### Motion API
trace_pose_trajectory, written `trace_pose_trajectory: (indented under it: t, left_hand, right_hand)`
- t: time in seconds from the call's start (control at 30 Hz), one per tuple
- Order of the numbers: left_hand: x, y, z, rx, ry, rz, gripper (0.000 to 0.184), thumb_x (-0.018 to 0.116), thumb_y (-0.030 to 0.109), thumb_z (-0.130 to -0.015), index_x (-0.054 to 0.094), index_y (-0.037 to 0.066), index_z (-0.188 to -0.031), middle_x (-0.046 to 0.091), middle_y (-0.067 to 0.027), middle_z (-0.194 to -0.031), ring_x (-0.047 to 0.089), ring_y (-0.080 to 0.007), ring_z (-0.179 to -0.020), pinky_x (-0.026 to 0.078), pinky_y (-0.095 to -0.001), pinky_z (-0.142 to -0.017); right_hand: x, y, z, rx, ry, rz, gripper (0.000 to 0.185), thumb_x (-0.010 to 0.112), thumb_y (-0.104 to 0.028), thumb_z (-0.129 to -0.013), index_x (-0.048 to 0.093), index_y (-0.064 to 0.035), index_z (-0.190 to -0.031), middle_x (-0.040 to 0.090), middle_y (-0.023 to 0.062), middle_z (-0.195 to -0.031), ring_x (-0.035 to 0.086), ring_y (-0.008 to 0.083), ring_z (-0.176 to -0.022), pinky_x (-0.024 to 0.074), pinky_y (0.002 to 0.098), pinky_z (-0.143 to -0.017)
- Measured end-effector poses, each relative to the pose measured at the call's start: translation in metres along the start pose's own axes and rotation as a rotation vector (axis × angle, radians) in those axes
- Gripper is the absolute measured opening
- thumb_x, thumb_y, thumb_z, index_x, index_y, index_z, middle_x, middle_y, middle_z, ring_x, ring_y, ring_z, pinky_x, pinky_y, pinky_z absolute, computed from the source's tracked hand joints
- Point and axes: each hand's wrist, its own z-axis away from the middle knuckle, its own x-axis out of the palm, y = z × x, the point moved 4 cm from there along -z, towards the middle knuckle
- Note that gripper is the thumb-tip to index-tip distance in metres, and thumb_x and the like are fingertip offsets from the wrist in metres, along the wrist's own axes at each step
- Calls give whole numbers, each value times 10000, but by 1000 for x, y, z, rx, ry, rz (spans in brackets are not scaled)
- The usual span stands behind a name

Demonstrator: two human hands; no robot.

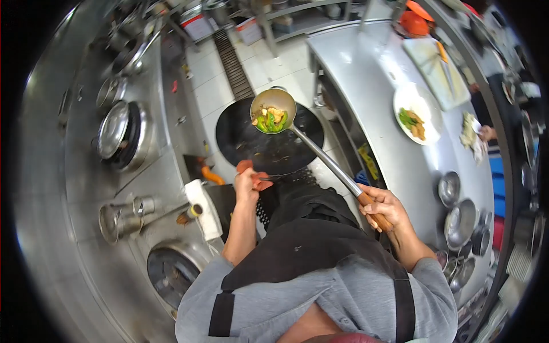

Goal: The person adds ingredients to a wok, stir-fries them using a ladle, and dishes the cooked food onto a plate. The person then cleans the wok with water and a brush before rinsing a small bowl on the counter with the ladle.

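A large black wok (251, 150) is gripped at its near edge by my left hand (247, 182), with a red cloth (245, 166) between the fingers and the rim or handle. My right hand (382, 207) is closed round the wooden handle (374, 212) of a long metal ladle (273, 97). The ladle's bowl hangs over the far part of the wok and holds green pieces and yellowish chunks of food (271, 120). On the counter to the right, a white oval plate (430, 108) carries similar green and brown food.
The steel counter (377, 86) on the right holds a cutting board (426, 60) with a knife (447, 71), a cloth (472, 137) and metal bowls (449, 189). Another person's hand (487, 133) is near the cloth. Stove and pots (112, 130) line the left.
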Motion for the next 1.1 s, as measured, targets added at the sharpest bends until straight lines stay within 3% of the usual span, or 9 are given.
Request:
trace_pose_trajectory:
  t: [0.03, 0.23, 0.37, 0.43, 0.6, 0.77, 0.9, 0.97, 1.1]
  left_hand:
    - [11, 3, 9, 25, 30, 95, 190, 474, -18, -690, 494, 0, -877, 528, -98, -578, 541, -199, -412, 564, -421, -429]
    - [23, -4, 12, 44, -18, 72, 297, 484, -4, -711, 476, -24, -1007, 497, -76, -564, 615, -229, -525, 600, -428, -478]
    - [35, -3, 12, 37, -5, -16, 81, 461, 12, -707, 492, -31, -768, 499, -112, -566, 621, -252, -545, 594, -476, -494]
    - [30, -7, 1, 2, -8, -83, 473, 449, 36, -718, 451, 90, -1188, 439, -50, -536, 626, -265, -625, 580, -513, -510]
    - [31, -11, 0, 1, -9, -112, 470, 442, 38, -723, 452, 74, -1191, 426, -50, -522, 623, -264, -636, 583, -521, -525]
    - [32, -14, 1, -8, -5, -60, 496, 427, -9, -700, 435, 35, -1195, 544, -121, -967, 623, -269, -627, 589, -486, -491]
    - [29, -16, 1, 42, -14, -63, 494, 424, -10, -701, 438, 23, -1194, 540, -121, -945, 621, -269, -636, 589, -489, -492]
    - [34, -11, 12, 82, -42, -91, 492, 421, -9, -704, 435, 7, -1196, 517, -104, -730, 616, -274, -646, 586, -510, -504]
    - [36, -10, 17, 18, -37, -82, 486, 415, -10, -706, 427, 5, -1191, 451, -79, -603, 612, -281, -645, 583, -528, -516]
  right_hand:
    - [-5, -4, 14, -33, 19, -47, 649, 627, 3, -724, 435, 46, -1343, 589, 141, -740, 546, 165, -444, 432, 252, -392]
    - [-46, -13, 100, -296, 271, -156, 646, 622, 33, -719, 457, 9, -1344, 589, 148, -763, 536, 172, -437, 416, 256, -375]
    - [-63, -26, 142, -397, 493, 33, 671, 626, 28, -713, 440, 12, -1358, 574, 114, -763, 526, 146, -450, 415, 243, -390]
    - [-77, -25, 153, -421, 587, 122, 680, 629, 18, -711, 432, 20, -1362, 568, 99, -762, 521, 135, -454, 417, 239, -396]
    - [-100, -25, 168, -342, 803, 481, 677, 617, -34, -717, 424, 44, -1362, 533, 15, -641, 492, 98, -433, 404, 240, -414]
    - [-121, -10, 170, -271, 949, 717, 667, 620, -108, -706, 469, -6, -1348, 520, 69, -522, 516, 137, -437, 429, 300, -463]
    - [-120, -8, 172, -252, 1010, 876, 654, 609, -111, -702, 489, -48, -1342, 515, 104, -526, 521, 158, -448, 439, 314, -495]
    - [-122, -6, 172, -327, 1043, 977, 651, 603, -104, -701, 492, -62, -1341, 488, 100, -520, 525, 167, -461, 439, 324, -514]
    - [-132, 0, 171, -348, 1032, 905, 647, 604, -99, -704, 490, -44, -1339, 482, 86, -521, 513, 151, -445, 428, 318, -486]
